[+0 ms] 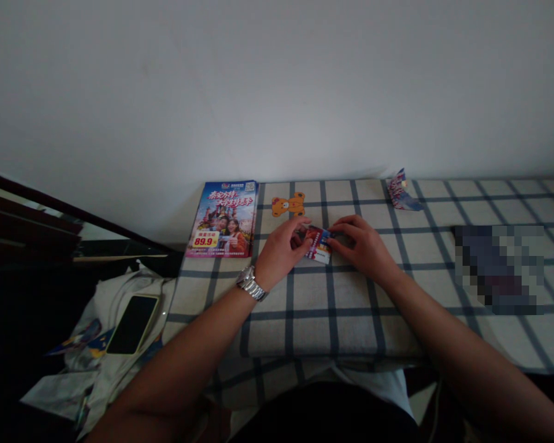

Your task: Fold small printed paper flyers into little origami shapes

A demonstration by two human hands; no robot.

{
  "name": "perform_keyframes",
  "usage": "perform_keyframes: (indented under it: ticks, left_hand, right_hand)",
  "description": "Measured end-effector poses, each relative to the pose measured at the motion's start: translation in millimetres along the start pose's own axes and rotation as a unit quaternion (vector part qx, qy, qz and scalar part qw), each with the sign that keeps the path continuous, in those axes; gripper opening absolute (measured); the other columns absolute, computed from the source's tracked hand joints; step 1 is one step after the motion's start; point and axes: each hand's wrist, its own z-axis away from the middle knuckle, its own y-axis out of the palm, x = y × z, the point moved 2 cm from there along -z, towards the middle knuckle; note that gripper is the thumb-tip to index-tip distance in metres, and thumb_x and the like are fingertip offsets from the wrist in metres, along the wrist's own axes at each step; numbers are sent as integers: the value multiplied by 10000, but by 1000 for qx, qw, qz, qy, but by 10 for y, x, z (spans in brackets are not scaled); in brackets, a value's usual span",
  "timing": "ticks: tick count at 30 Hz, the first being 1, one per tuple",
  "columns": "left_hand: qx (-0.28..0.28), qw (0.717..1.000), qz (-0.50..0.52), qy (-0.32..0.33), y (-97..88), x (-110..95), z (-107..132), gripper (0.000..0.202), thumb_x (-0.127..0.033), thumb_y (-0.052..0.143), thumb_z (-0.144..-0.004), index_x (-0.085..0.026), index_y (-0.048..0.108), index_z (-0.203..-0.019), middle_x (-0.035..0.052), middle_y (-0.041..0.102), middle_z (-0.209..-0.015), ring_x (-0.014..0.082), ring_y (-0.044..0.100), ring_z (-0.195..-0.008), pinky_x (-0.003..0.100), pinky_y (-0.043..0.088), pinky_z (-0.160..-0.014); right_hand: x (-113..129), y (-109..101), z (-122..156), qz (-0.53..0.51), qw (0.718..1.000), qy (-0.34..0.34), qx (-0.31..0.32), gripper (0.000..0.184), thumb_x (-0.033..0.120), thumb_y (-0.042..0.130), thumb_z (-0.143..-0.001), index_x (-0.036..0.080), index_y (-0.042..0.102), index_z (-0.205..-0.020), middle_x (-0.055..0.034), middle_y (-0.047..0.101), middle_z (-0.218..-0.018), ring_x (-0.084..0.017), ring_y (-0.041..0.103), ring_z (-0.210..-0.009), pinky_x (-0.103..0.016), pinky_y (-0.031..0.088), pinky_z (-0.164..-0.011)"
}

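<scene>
A small folded paper flyer, printed in red, blue and white, is between my two hands over the checked tablecloth. My left hand, with a metal watch at its wrist, pinches the flyer's left side with thumb and fingers. At the flyer's upper right edge, my right hand grips it between thumb and fingertips. The fingers partly cover the flyer, so its full shape is hidden. Just beyond my left hand is a flat orange bear figure.
A stack of printed flyers lies at the table's far left. Against the wall stands a folded, colourful paper piece. A blurred-out dark item is on the right. Below the table's left side, a phone rests on white bags.
</scene>
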Motion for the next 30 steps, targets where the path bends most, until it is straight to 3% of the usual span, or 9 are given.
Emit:
perform_keyframes:
  ticks: [7, 11, 15, 30]
  left_hand:
    - [1, 1000, -9, 22, -18, -48, 7, 388, -160, 688, -931, -253, 617, -1302, 35, 722, -1147, 169, 716, -939, 326, 599, -869]
    - [0, 999, 12, 39, -41, -75, 7, 229, -222, 654, -980, -239, 637, -1208, 47, 716, -1154, 176, 709, -976, 347, 595, -915]
    - [-5, 998, 38, 41, -47, -83, 4, 144, -334, 656, -999, -227, 629, -1091, 43, 692, -1049, 165, 702, -921, 307, 610, -840]
    - [-20, 990, 135, 36, -35, -84, 4, 130, -294, 698, -970, -205, 633, -1038, 40, 677, -1033, 138, 703, -886, 272, 622, -818]
  right_hand:
    - [21, -25, -2, -14, 1000, 16, 11, 207, 365, 720, -949, 231, 735, -1106, -86, 705, -1075, -220, 693, -874, -371, 606, -765]
    - [52, -40, 8, -42, 998, 33, 19, 196, 368, 691, -968, 234, 706, -1110, -43, 730, -920, -200, 694, -769, -340, 590, -697]
    - [71, -34, 20, -82, 996, 37, 13, 212, 374, 692, -967, 238, 691, -1129, -35, 745, -920, -210, 722, -813, -350, 607, -735]
    - [60, -9, 54, -212, 974, 76, 1, 272, 427, 742, -941, 249, 694, -1141, -49, 767, -1009, -223, 754, -909, -393, 642, -856]
